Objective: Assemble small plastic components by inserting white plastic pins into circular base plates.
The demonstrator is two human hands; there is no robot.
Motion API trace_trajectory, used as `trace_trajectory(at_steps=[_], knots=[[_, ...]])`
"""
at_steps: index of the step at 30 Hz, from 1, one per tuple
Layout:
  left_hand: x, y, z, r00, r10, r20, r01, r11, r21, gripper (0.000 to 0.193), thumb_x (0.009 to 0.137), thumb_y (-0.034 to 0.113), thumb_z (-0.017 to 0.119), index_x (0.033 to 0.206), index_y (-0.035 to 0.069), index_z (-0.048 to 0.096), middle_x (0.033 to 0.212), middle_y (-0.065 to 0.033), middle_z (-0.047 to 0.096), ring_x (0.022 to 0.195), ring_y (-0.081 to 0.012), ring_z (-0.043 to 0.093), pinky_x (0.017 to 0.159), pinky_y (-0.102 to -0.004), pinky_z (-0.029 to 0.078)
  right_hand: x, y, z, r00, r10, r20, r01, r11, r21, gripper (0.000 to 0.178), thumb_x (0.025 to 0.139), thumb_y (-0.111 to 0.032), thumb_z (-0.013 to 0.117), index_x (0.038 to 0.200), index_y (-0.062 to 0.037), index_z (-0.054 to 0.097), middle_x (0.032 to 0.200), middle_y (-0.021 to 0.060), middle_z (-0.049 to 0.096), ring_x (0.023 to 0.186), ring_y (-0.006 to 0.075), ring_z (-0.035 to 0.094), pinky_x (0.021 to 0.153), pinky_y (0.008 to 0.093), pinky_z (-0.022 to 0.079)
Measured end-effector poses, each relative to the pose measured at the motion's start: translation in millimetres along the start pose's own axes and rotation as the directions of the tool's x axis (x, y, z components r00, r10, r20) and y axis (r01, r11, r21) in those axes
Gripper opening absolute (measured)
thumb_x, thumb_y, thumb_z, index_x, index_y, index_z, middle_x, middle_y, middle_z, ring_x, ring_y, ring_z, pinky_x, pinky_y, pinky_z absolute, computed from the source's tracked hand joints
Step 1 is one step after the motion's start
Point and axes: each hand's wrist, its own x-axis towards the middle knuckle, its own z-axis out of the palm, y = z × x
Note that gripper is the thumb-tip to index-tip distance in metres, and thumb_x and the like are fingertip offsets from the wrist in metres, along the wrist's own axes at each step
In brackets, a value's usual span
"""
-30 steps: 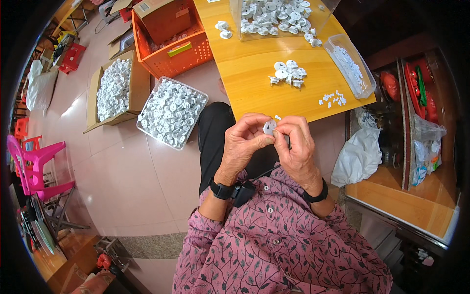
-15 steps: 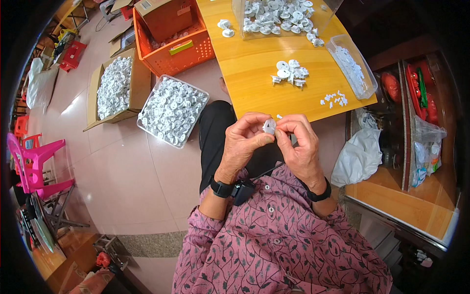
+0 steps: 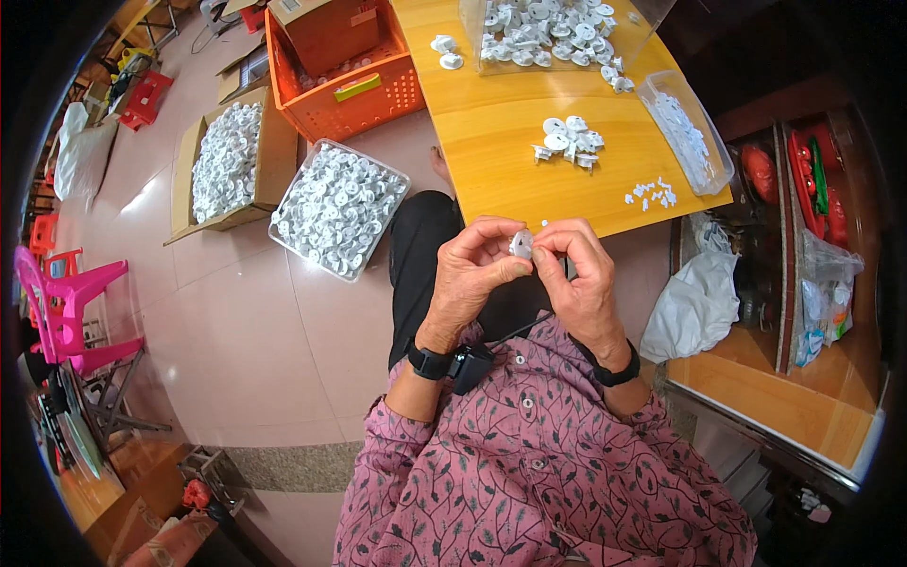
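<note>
My left hand (image 3: 475, 266) pinches a round white plastic part (image 3: 520, 244) with a small dark hole, between thumb and fingers. At the part's right edge, the closed thumb and fingertips of my right hand (image 3: 578, 274) touch it. Whatever small piece they may grip is hidden. Both hands are just off the near edge of the yellow wooden table (image 3: 491, 180), above my lap. A small heap of similar white parts (image 3: 570, 142) lies on the tabletop beyond them. Tiny white pieces (image 3: 652, 196) are scattered near the table's right corner.
A clear bin (image 3: 480, 66) of white parts stands far on the table, and a clear tray (image 3: 721, 181) of small pieces at its right. On the floor to the left are a full clear tub (image 3: 348, 276), a cardboard box (image 3: 267, 170) and an orange crate (image 3: 364, 111).
Both hands keep nearly the same pose around the round white part. The view has shifted slightly, so the table and containers appear a little further right.
</note>
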Motion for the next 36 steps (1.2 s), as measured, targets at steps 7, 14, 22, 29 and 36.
trace_trajectory(at_steps=[7, 14, 22, 29, 36], knots=[[-3.3, 5.5, -2.4, 1.000, -0.030, 0.002, 0.030, 0.999, 0.030, 0.042, 0.077, -0.007, 0.079, 0.115, -0.001, 0.064, 0.108, -0.0067, 0.067, 0.098, -0.0144, 0.065, 0.087, -0.0271, 0.053, 0.4, 0.9, 5.3, 1.000, 0.024, -0.006, -0.024, 0.999, 0.030, 0.010, 0.086, 0.005, 0.066, 0.090, 0.0002, 0.059, 0.090, 0.0124, 0.061, 0.078, 0.0246, 0.062, 0.066, 0.0325, 0.050], [-7.5, 8.2, -10.4, 0.999, -0.038, -0.023, 0.041, 0.994, 0.102, 0.040, 0.076, -0.010, 0.077, 0.113, 0.000, 0.065, 0.106, -0.0050, 0.065, 0.098, -0.0135, 0.063, 0.088, -0.0267, 0.052, -0.1, -1.4, 12.1, 0.998, 0.046, 0.036, -0.047, 0.999, 0.024, 0.008, 0.086, 0.005, 0.065, 0.092, 0.0009, 0.060, 0.092, 0.0126, 0.061, 0.077, 0.0223, 0.062, 0.067, 0.0310, 0.051], [-17.4, 16.5, -32.4, 0.997, 0.048, -0.068, -0.036, 0.985, 0.168, 0.037, 0.078, -0.008, 0.076, 0.113, -0.001, 0.065, 0.104, -0.0047, 0.064, 0.094, -0.0128, 0.064, 0.084, -0.0262, 0.053, 2.1, -4.9, 37.3, 0.996, -0.002, 0.088, 0.002, 1.000, 0.004, 0.010, 0.086, 0.005, 0.065, 0.092, 0.0002, 0.058, 0.092, 0.0137, 0.059, 0.080, 0.0288, 0.061, 0.067, 0.0335, 0.050], [-11.6, 7.3, -103.6, 0.848, -0.062, -0.526, 0.041, 0.998, -0.052, 0.030, 0.090, 0.007, 0.071, 0.118, -0.002, 0.063, 0.094, -0.0079, 0.069, 0.078, -0.0150, 0.067, 0.068, -0.0240, 0.055, -4.0, 8.6, 25.5, 0.995, 0.007, 0.098, -0.004, 1.000, -0.027, 0.010, 0.087, 0.005, 0.065, 0.091, 0.0002, 0.057, 0.090, 0.0138, 0.058, 0.079, 0.0295, 0.060, 0.068, 0.0345, 0.049], [-8.0, -39.1, -268.6, 0.577, -0.174, -0.798, -0.009, 0.976, -0.219, 0.023, 0.088, 0.010, 0.075, 0.101, -0.001, 0.060, 0.090, -0.0086, 0.062, 0.075, -0.0200, 0.064, 0.065, -0.0295, 0.058, -23.7, 24.3, 13.7, 0.986, 0.086, 0.140, -0.083, 0.996, -0.025, 0.010, 0.087, 0.004, 0.065, 0.090, 0.0011, 0.056, 0.088, 0.0134, 0.057, 0.076, 0.0281, 0.059, 0.065, 0.0331, 0.048]])
